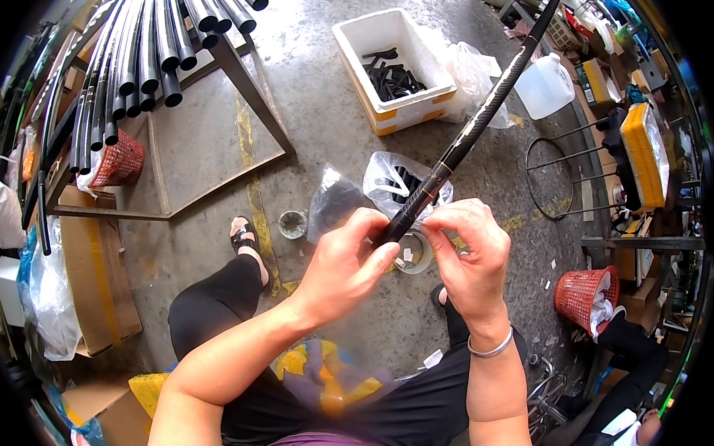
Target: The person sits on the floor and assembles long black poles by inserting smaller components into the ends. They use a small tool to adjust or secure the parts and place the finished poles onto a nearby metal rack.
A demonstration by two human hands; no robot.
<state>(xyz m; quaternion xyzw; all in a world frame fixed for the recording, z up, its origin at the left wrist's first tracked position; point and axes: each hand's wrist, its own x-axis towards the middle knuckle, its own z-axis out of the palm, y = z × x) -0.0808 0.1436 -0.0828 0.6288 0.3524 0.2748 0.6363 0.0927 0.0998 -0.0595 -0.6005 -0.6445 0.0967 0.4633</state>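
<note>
Two hands show on my cam. The L hand (339,262) has its thumb & fingers round the low, thick end of the rod (480,120), a long black one w/ a shiny pattern. The rod slants up & off to the R, over to the top edge of my view. The R hand (471,246) is just beside that low end, thumb & fingertips pinched close; I can't tell if a tiny thing is in there.

What could go wrong? No. 1: the rod could tip or slip, b/c it's long & I only see one hand round one end. Then it might bang on the floor (312,117) & get a scratch. No. 2: a small turn of the L hand would make a big swing up top. That could bump the foam box (415,101) or the jug (546,87). No. 3: if the R hand has a wee bit in its pinch, a loose squeeze could drop it. It'd prob land in the round tub (426,263) below, or by the clear bag (381,172) of black bits, & be v. hard to find.
</note>
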